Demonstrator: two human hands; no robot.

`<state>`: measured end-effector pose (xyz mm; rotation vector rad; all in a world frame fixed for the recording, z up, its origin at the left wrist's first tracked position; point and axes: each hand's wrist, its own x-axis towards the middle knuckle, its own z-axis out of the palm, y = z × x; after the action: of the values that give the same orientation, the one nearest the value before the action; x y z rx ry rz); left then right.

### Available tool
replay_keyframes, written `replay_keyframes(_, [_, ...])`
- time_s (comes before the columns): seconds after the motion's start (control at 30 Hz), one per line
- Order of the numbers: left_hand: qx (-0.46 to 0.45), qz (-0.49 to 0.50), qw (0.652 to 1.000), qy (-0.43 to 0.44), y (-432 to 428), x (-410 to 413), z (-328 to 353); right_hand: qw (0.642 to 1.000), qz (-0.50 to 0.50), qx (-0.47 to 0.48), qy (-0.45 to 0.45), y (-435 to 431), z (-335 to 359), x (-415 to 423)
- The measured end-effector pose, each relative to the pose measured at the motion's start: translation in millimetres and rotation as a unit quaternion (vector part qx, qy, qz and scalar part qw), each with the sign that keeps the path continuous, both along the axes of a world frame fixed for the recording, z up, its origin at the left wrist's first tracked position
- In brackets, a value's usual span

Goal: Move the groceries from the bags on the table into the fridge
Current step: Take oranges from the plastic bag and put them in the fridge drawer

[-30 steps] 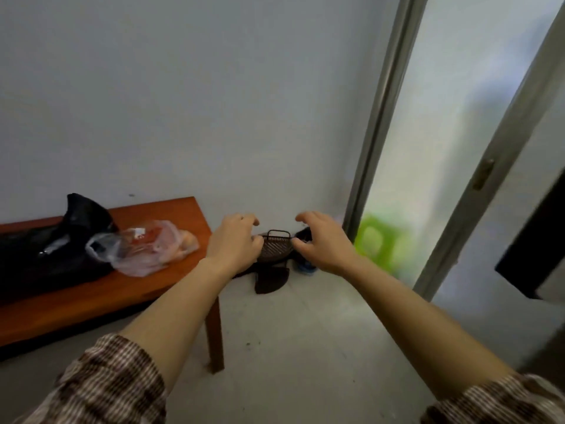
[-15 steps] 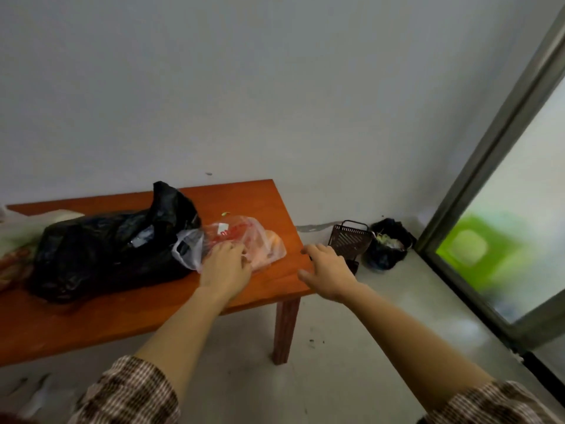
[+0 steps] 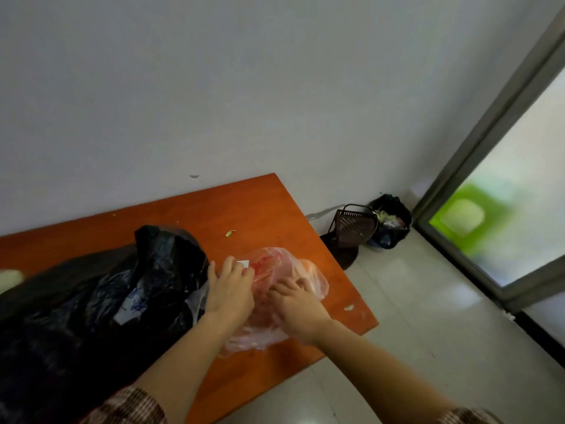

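Note:
A thin pink plastic bag (image 3: 275, 264) with red and orange groceries inside lies near the right end of the orange wooden table (image 3: 269, 209). My left hand (image 3: 229, 289) grips the bag's left side, with a white label by its fingertips. My right hand (image 3: 298, 304) lies on the bag's right side, its fingers curled into the plastic. A large black plastic bag (image 3: 107, 301) fills the table's left part, right beside my left hand. The fridge is out of view.
On the floor past the table's right end stand a brown slotted dustpan (image 3: 354, 224) and a black bin bag of scraps (image 3: 389, 221). A frosted glass door (image 3: 504, 215) in a grey frame closes the right side. Pale tiled floor (image 3: 412, 316) lies between.
The view swung left and down from the door to the table. Both hands moved from mid-air onto the pink bag; the right one came over from beyond the table's edge.

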<state>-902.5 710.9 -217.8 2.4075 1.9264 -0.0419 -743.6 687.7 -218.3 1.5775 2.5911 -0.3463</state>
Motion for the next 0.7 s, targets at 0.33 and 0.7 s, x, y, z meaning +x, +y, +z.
replay_keyframes(0.33, [0.004,-0.158,0.98,-0.119,61.5,10.3,-39.3,0.966,-0.045,0.027,-0.252,54.3,-15.7,2.0])
replay_keyframes(0.7, [-0.17,-0.201,0.949,-0.173,90.1,56.8,-57.3,0.968,-0.172,-0.08,-0.167,39.3,-22.3,72.8])
